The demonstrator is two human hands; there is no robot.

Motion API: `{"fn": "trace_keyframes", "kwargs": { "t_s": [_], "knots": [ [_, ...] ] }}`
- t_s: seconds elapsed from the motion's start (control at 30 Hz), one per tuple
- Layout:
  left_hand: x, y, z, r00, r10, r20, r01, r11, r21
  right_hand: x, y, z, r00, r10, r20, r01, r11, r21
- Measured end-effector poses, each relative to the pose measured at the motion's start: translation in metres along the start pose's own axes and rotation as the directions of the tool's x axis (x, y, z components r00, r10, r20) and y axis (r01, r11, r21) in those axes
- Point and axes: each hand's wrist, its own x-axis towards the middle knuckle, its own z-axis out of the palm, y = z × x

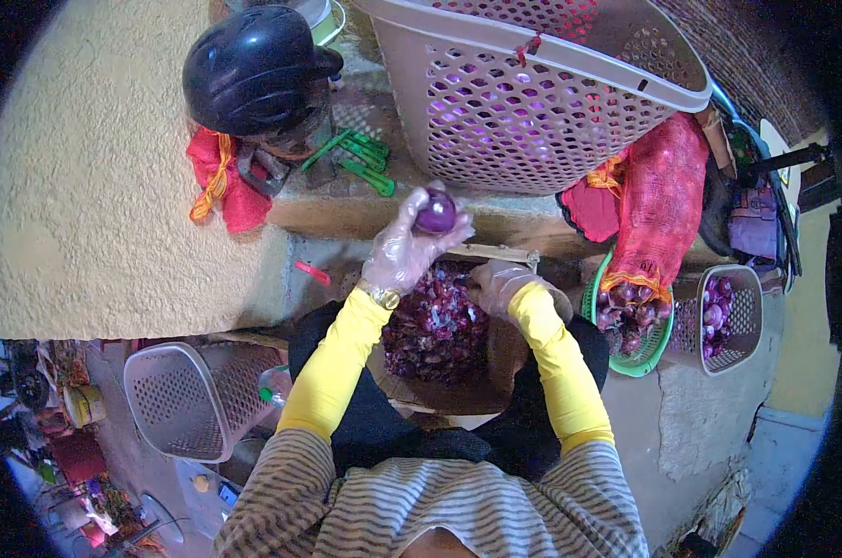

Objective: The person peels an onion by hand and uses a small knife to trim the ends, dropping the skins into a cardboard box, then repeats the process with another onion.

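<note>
My left hand (405, 251), in a clear plastic glove, is raised and closed around a shiny purple onion (437, 213). The onion looks peeled and smooth. Below it, between my legs, a cardboard box (458, 400) holds a heap of dark red onion skins (435, 325). At the box's right side is my gloved right hand (507, 286), curled, with its fingers turned down toward the skins. What it grips, if anything, is hidden. Yellow sleeves cover both forearms.
A large beige basket (533, 158) of onions stands ahead on a ledge. To the right are a red mesh sack (658, 195), a green basket (668, 344) and a smaller basket (751, 325) with onions. Another basket (174, 400) stands left. A black helmet (249, 70) sits front-left.
</note>
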Motion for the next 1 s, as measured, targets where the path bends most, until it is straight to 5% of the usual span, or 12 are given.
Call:
{"fn": "trace_keyframes", "kwargs": {
  "t_s": [0.17,0.3,0.63,0.7,0.77,0.87,0.9,0.93,1.0],
  "knots": [
    [-0.003,-0.003,-0.016,0.991,-0.039,-0.124,0.002,0.959,-0.282,0.008,-0.001,0.003,0.996,0.047,0.082,-0.049,0.998,0.031],
    [-0.010,0.000,-0.008,0.991,-0.001,-0.137,-0.036,0.964,-0.265,-0.003,-0.013,-0.010,0.995,0.024,0.092,-0.024,1.000,0.000],
    [-0.029,-0.003,0.014,0.971,0.239,-0.015,-0.237,0.968,0.086,0.025,0.015,0.032,0.981,0.074,0.181,-0.079,0.997,0.022],
    [-0.034,0.005,0.045,0.955,0.296,0.021,-0.294,0.936,0.194,0.018,0.010,0.018,0.966,-0.060,0.250,0.065,0.998,-0.009],
    [-0.038,0.025,0.100,0.811,0.546,0.210,-0.585,0.739,0.335,0.028,0.018,0.040,0.977,0.010,0.215,-0.017,0.999,0.029],
    [-0.019,0.064,0.178,0.616,0.672,0.412,-0.788,0.516,0.335,0.018,0.004,0.022,0.988,0.042,0.146,-0.047,0.998,0.033],
    [0.007,0.078,0.185,0.314,0.760,0.568,-0.897,0.042,0.439,0.016,-0.002,0.017,0.988,0.068,0.137,-0.067,0.998,-0.008],
    [0.039,0.105,0.179,-0.058,0.492,0.869,-0.457,-0.787,0.415,0.014,-0.002,0.014,0.987,0.095,0.127,-0.089,0.995,-0.048],
    [0.051,0.116,0.244,0.260,0.634,0.729,-0.755,-0.337,0.562,0.014,0.008,0.023,0.986,0.137,0.093,-0.146,0.985,0.088]
  ]
}}
